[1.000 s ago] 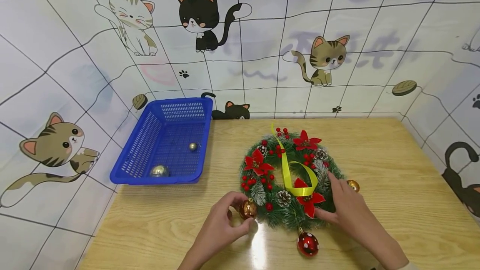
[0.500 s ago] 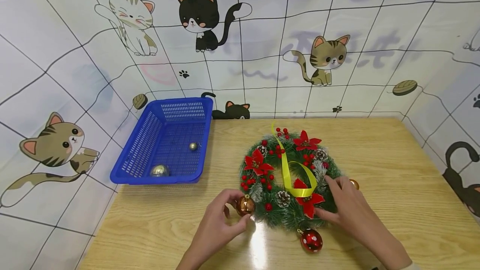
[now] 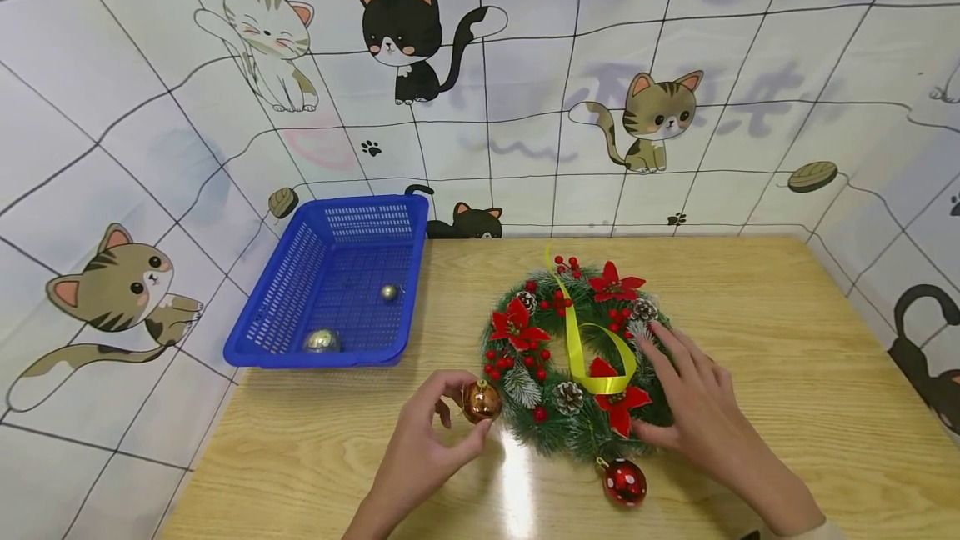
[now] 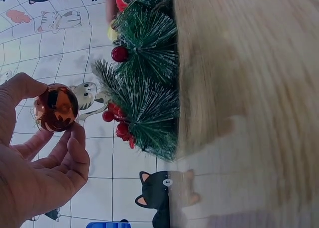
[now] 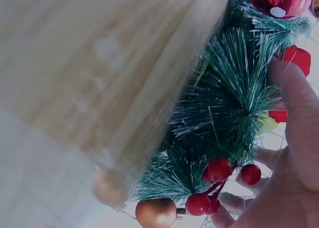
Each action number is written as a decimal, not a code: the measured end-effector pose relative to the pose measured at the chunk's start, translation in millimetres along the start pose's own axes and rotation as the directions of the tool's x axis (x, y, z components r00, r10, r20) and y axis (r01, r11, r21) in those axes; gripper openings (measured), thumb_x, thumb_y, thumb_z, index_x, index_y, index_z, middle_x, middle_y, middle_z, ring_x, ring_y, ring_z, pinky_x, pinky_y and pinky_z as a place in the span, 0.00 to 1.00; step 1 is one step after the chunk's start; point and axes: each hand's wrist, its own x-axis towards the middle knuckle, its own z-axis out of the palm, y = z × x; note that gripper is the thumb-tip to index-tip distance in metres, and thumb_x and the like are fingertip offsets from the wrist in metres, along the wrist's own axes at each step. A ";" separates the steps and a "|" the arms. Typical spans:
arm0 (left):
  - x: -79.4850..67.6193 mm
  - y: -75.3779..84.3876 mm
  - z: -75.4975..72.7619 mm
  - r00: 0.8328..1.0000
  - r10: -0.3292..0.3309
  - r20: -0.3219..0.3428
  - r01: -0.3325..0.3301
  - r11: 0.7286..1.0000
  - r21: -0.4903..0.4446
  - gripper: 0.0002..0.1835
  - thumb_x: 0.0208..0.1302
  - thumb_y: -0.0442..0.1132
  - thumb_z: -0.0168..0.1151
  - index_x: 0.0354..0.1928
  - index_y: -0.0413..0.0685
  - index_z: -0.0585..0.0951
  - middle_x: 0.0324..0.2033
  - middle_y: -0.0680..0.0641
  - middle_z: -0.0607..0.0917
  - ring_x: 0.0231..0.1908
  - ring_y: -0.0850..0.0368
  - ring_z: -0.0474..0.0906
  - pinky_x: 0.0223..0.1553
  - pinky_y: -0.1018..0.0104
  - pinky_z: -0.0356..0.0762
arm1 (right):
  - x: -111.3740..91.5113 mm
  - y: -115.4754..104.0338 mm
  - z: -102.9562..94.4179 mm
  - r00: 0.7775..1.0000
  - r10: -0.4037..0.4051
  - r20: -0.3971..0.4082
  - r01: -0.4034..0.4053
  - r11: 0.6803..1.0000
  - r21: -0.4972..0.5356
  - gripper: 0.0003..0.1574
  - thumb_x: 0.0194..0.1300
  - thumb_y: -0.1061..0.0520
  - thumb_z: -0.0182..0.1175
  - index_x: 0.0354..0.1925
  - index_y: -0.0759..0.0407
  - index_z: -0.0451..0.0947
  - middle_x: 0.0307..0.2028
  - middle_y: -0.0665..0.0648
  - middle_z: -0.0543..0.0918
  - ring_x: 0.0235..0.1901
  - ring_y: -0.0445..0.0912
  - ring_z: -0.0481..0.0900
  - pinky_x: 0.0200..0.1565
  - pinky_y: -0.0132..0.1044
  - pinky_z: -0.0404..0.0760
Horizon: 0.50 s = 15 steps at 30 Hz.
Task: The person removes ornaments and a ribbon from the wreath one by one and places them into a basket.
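My left hand (image 3: 420, 452) pinches a shiny copper Christmas bauble (image 3: 481, 403) between thumb and fingers, just left of the wreath. The left wrist view shows that bauble (image 4: 56, 108) held up beside the green needles. The Christmas wreath (image 3: 547, 433) lies on the table with red poinsettias, berries, pine cones and a loose yellow ribbon (image 3: 573, 348) across it. My right hand (image 3: 705, 411) rests on its right side, fingers spread over the greenery. A red bauble with white dots (image 3: 624, 483) sits at the wreath's front edge. An orange-gold bauble (image 5: 156, 214) shows beside berries in the right wrist view.
A blue plastic basket (image 3: 318, 359) stands at the back left of the wooden table (image 3: 795, 340). Inside it lie a larger pale gold ball (image 3: 322, 341) and a small one (image 3: 388, 292). Cat-patterned sheeting (image 3: 525, 140) rises behind the table.
My left hand has drawn the copper bauble left and slightly up, away from the wreath. My right fingers have spread farther up the wreath. The red dotted bauble has shifted slightly rightward and rolled.
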 end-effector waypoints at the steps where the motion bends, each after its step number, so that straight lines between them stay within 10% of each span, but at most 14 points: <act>1: 0.4 -0.2 -1.3 1.000 0.000 -0.004 0.000 1.000 0.000 0.28 0.59 0.31 0.81 0.60 0.57 0.83 0.46 0.60 0.86 0.43 0.58 0.81 0.37 0.58 0.82 | 0.6 1.1 0.3 1.000 -0.009 0.013 0.009 1.000 0.001 0.77 0.44 0.40 0.88 0.83 0.61 0.62 0.82 0.68 0.58 0.75 0.72 0.59 0.50 0.76 0.70; 15: 4.7 -5.9 -18.5 0.995 -0.071 -0.066 0.073 0.997 0.026 0.27 0.60 0.31 0.80 0.60 0.56 0.83 0.45 0.60 0.87 0.42 0.57 0.81 0.38 0.61 0.80 | 12.3 2.0 -1.9 0.981 0.014 0.195 -0.021 0.999 0.037 0.68 0.53 0.41 0.85 0.82 0.57 0.62 0.74 0.71 0.69 0.69 0.69 0.70 0.55 0.76 0.67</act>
